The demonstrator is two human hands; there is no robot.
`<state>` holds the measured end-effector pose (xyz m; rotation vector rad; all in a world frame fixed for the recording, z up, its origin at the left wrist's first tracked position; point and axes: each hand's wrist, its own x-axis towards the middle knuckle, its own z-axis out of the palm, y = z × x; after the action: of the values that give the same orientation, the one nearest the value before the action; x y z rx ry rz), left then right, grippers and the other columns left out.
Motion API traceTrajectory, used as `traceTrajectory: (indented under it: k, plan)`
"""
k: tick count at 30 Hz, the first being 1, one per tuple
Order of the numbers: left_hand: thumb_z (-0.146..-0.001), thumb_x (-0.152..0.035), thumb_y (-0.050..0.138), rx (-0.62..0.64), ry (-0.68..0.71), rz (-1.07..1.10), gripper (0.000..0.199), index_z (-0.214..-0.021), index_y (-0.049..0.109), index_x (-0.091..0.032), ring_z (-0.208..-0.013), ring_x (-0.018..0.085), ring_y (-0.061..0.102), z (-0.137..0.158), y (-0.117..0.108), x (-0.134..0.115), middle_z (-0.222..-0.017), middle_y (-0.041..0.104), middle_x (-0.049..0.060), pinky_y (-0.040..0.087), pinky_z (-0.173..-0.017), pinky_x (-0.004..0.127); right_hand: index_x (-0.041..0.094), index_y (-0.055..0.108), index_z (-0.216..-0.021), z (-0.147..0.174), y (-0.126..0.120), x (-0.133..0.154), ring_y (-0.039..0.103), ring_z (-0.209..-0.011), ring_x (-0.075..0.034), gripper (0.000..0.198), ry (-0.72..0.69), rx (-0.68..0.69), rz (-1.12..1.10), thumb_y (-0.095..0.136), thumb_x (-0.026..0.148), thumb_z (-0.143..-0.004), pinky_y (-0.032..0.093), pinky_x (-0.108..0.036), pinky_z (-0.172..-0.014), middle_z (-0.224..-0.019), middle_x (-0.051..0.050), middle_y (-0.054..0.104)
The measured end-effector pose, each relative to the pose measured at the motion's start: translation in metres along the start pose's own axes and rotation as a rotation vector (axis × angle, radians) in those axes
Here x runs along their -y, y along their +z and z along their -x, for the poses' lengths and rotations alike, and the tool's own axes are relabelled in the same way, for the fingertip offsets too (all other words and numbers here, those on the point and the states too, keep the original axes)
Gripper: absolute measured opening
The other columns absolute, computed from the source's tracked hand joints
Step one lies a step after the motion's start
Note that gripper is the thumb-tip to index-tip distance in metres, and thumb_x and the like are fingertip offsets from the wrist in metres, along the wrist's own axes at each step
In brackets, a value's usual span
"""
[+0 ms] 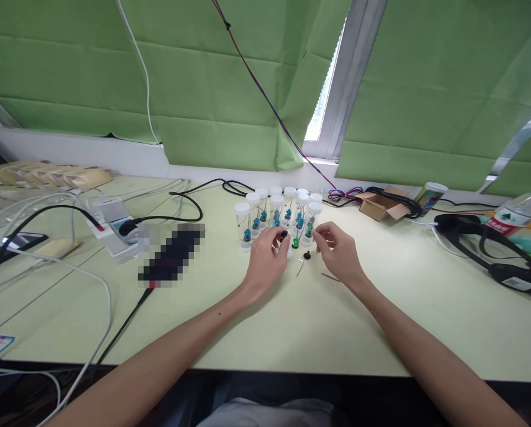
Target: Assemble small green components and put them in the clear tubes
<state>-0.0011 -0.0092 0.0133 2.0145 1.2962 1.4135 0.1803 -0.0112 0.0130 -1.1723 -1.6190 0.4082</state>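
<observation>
My left hand [268,252] pinches a small black part [284,235] between thumb and fingertips. To its right, my right hand [336,246] has thumb and forefinger drawn together; whatever they hold, if anything, is too small to make out. Between the hands lie a small green part [296,242] and a second black part [307,255] with a round base. A thin metal pin [300,268] rests just in front, and a thin metal rod [330,277] lies below my right hand. Behind stand several clear capped tubes [242,225] with blue or green pieces inside.
A pixelated dark object [172,254] with a cable lies at left, near a white power strip [114,231]. Toward the right are an open cardboard box [383,204], a can [429,198], black goggles [492,255] and a plastic bottle [514,213]. Green blinds [225,89] hang behind.
</observation>
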Motion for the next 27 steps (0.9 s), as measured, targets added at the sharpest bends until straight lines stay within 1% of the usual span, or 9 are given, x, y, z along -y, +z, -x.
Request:
traceTrajectory:
  k: [5, 9, 12, 15, 21, 27]
  plan:
    - [-0.091, -0.030, 0.053, 0.062, -0.038, 0.017, 0.016, -0.096, 0.065, -0.021, -0.076, 0.017, 0.060, -0.0002, 0.0026, 0.0037, -0.088, 0.068, 0.003, 0.049, -0.066, 0.030, 0.020, 0.057, -0.091, -0.0001, -0.0023, 0.0021, 0.058, -0.064, -0.014, 0.022, -0.014, -0.137, -0.015, 0.056, 0.042, -0.093, 0.051, -0.028, -0.057, -0.084, -0.003, 0.062]
    - [-0.090, -0.029, 0.052, 0.151, -0.066, 0.041, 0.017, -0.097, 0.066, -0.021, -0.072, 0.016, 0.061, 0.0022, 0.0043, 0.0056, -0.087, 0.070, 0.003, 0.050, -0.066, 0.030, 0.020, 0.060, -0.096, 0.0004, -0.0030, 0.0031, 0.059, -0.066, -0.014, 0.021, -0.025, -0.186, -0.019, 0.055, 0.040, -0.094, 0.051, -0.027, -0.056, -0.088, -0.004, 0.064]
    - [-0.091, -0.030, 0.052, 0.204, -0.062, 0.053, 0.018, -0.096, 0.067, -0.022, -0.074, 0.017, 0.062, 0.0043, 0.0055, 0.0066, -0.092, 0.071, 0.003, 0.050, -0.067, 0.030, 0.020, 0.063, -0.096, 0.0009, -0.0035, 0.0042, 0.060, -0.068, -0.015, 0.022, -0.041, -0.189, -0.002, 0.054, 0.039, -0.095, 0.051, -0.028, -0.057, -0.090, -0.006, 0.065]
    - [-0.091, -0.031, 0.051, 0.218, -0.046, 0.068, 0.019, -0.094, 0.068, -0.022, -0.077, 0.018, 0.062, 0.0052, 0.0059, 0.0073, -0.095, 0.071, 0.005, 0.051, -0.066, 0.031, 0.020, 0.063, -0.093, 0.0012, -0.0039, 0.0046, 0.060, -0.068, -0.015, 0.023, -0.047, -0.181, 0.003, 0.053, 0.040, -0.095, 0.052, -0.028, -0.058, -0.089, -0.006, 0.065]
    - [-0.090, -0.031, 0.052, 0.248, -0.056, 0.092, 0.019, -0.093, 0.068, -0.021, -0.075, 0.018, 0.064, 0.0045, 0.0054, 0.0084, -0.094, 0.071, 0.006, 0.052, -0.063, 0.031, 0.020, 0.061, -0.090, 0.0005, -0.0036, 0.0041, 0.058, -0.066, -0.014, 0.026, -0.043, -0.178, 0.007, 0.053, 0.043, -0.095, 0.051, -0.028, -0.057, -0.086, -0.005, 0.065]
    - [-0.088, -0.029, 0.054, 0.258, -0.083, 0.100, 0.016, -0.091, 0.067, -0.021, -0.075, 0.018, 0.064, 0.0042, 0.0061, 0.0084, -0.092, 0.070, 0.006, 0.053, -0.062, 0.030, 0.019, 0.062, -0.089, 0.0006, -0.0030, 0.0038, 0.058, -0.066, -0.014, 0.023, -0.041, -0.160, 0.015, 0.055, 0.040, -0.094, 0.050, -0.028, -0.059, -0.087, -0.005, 0.065]
